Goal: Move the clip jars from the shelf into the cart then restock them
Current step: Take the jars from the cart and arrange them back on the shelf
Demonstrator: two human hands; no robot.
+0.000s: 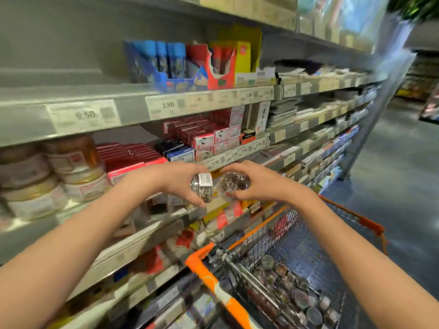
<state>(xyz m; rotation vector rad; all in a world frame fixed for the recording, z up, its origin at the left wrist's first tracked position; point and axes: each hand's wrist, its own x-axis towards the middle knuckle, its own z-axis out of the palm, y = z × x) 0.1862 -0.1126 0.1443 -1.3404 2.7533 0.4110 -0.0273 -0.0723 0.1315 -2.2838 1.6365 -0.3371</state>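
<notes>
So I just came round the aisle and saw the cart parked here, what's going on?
A person stands at the stationery shelf with a small clear clip jar in each hand. The left hand grips a jar with a white label; the right hand holds another jar. Both jars are in mid-air in front of the shelf, above the orange cart, where more jars lie.

— What is sitting in the cart (pixel 280 224)?
— Lots of little clear clip jars in the cart (pixel 292 288), lying in a pile at the bottom.
— And up in the air?
— Two more are being held side by side in front of the shelf (pixel 133 243). The labelled jar (pixel 202 187) is tipping over. The other jar (pixel 234 181) is showing shiny silver clips inside.
</notes>
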